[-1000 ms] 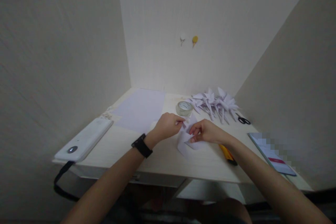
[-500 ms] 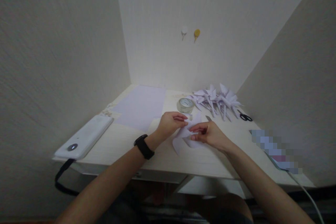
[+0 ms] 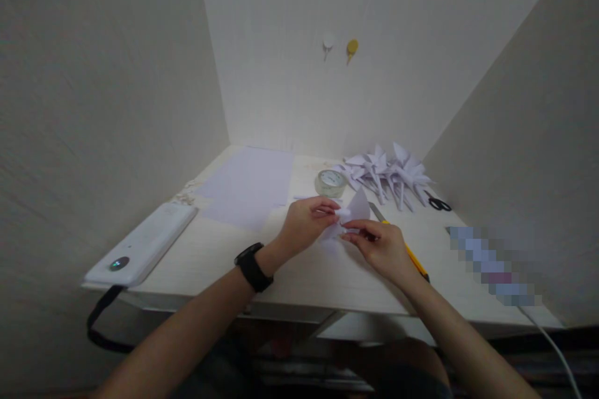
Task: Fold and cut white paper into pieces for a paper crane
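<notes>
A white paper pinwheel is held over the front middle of the table, one pointed blade standing up. My left hand, with a black watch on its wrist, pinches it from the left near its centre. From the right, my right hand has thumb and fingers closed on the lower part, close to the left fingertips. The fingers partly hide the pinwheel's middle. Under and beside my right hand lies a yellow utility knife, its blade pointing away from me. A roll of clear tape lies just beyond the hands.
Several white paper pinwheels with paper sticks are heaped at the back right, beside black-handled scissors. Paper sheets lie at the back left. A white device with a black strap is at the left edge. A pixelated object lies right, with a cable.
The pinwheel has been turned in my hands, so a blade now points up and the drooping lower blades no longer show. My right hand has shifted slightly, uncovering more of the knife.
</notes>
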`<state>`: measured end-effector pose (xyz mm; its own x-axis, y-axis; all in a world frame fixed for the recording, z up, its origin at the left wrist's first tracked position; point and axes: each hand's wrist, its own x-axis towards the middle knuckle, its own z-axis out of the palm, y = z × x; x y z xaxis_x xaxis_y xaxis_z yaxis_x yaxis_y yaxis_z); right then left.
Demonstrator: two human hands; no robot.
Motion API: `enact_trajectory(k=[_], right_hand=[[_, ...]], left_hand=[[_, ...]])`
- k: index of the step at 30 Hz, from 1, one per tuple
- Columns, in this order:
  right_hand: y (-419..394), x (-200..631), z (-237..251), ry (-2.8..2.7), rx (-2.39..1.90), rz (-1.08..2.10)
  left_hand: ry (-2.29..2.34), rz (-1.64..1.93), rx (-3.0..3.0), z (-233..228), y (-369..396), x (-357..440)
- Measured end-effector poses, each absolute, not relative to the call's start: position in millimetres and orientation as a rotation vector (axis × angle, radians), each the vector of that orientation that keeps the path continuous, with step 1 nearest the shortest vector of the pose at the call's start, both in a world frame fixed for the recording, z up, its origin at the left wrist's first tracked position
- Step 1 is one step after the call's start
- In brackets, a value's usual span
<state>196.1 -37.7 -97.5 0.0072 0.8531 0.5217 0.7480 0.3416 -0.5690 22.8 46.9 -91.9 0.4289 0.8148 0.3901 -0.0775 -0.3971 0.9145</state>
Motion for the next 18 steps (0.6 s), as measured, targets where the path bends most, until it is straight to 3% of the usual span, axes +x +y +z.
enact_trajectory(k=[18], right_hand=[[-40.2,199.2,-96.3,-1.770,-1.454,0.192]], left_hand=[[0.700,1.116,1.693,-91.2,48.5,21.8]])
